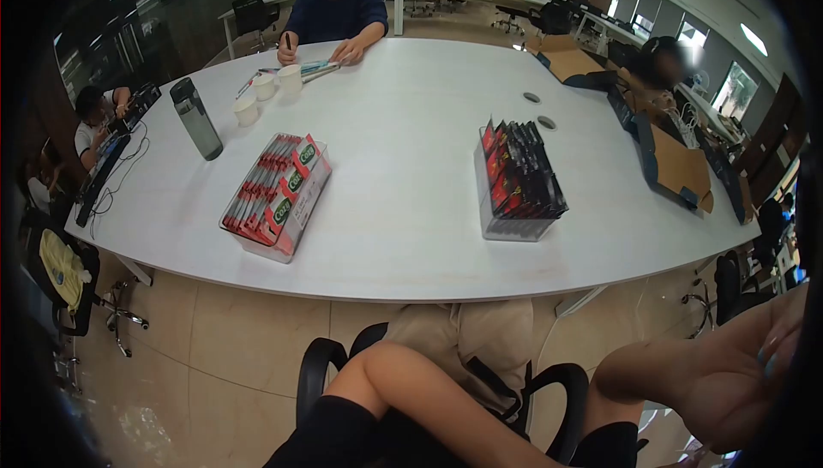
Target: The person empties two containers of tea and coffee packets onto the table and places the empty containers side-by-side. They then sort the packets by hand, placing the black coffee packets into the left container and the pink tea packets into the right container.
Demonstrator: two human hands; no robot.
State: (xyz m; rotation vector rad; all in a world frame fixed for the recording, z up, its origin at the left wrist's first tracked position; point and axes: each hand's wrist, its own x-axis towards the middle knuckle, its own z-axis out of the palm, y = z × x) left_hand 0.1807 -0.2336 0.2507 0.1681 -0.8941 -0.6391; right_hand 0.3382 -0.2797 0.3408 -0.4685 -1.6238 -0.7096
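Note:
My right hand (729, 387) is raised at the right edge, close to the camera. Its fingers, with teal nails, look curled toward the palm; whatever they hold, if anything, is hidden. My left forearm slants across my lap and leaves the picture at the bottom. A few fingertips (696, 453) peek in at the bottom right, possibly my left hand's, too cut off to judge. On the white table (403, 211) stand two clear plastic bins. The left bin (300, 232) holds several red-and-white packets (279, 185) marked "Coze"; the right bin (513, 228) holds black-and-red packets (521, 168).
A grey bottle (197, 121) and paper cups (290, 80) stand at the table's left. Across it, a person (334, 14) holds a pen over papers. Opened cardboard boxes (673, 159) line the right edge, with another person behind. A beige bag (463, 335) lies between my chair's armrests.

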